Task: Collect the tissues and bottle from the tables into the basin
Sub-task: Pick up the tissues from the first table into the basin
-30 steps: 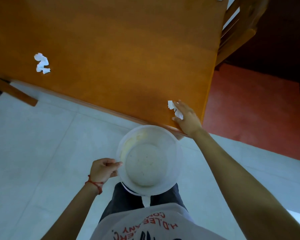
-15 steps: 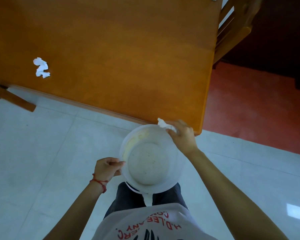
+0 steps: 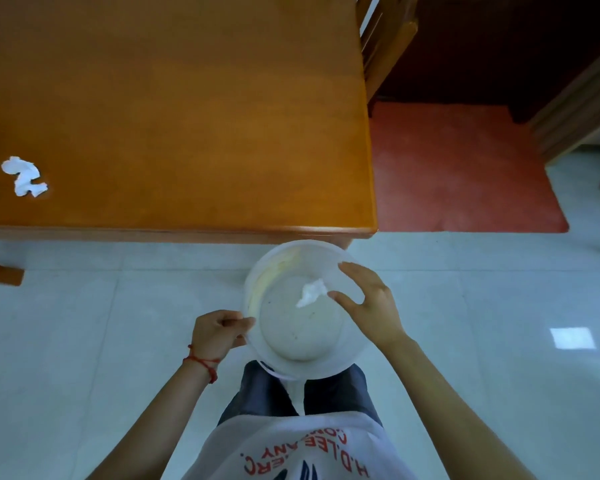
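Note:
A white plastic basin [image 3: 257,292] hangs in front of me just below the table's near edge. My left hand [image 3: 217,332] grips its left rim. A crumpled white tissue [image 3: 311,292] lies loose inside the basin, just off the fingertips of my right hand [image 3: 368,301], which hovers over the right rim with fingers spread and nothing in them. A second crumpled tissue [image 3: 24,177] lies on the orange wooden table [image 3: 187,116] near its left front. No bottle is in view.
A wooden chair [image 3: 383,46] stands at the table's far right corner. A red mat [image 3: 465,168] covers the floor right of the table, with dark furniture beyond it. Pale floor tiles [image 3: 84,341] lie under me. A chair part [image 3: 0,271] pokes in at the left.
My right hand carried the tissue from the table's near right corner over the basin and let it go. The view shifted, so the table now sits squarer ahead.

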